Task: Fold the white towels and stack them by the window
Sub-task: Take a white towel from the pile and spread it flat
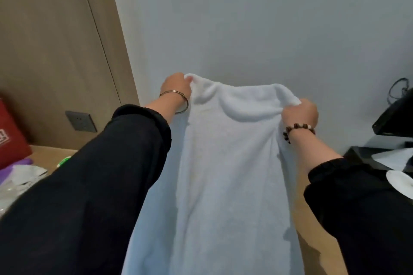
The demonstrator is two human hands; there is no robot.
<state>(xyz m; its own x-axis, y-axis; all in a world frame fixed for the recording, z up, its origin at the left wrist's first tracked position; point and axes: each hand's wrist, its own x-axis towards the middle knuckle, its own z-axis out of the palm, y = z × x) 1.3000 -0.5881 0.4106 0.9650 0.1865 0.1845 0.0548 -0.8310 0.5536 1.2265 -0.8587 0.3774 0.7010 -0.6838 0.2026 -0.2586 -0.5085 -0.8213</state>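
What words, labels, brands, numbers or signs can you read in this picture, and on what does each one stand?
No text here can be read.
Red box: white printed marks on its side, blurred and cut off by the picture's edge; unreadable.
White towel: no label or print shows.
Wall socket: no marking can be made out.
Sheet of paper: no print can be made out.
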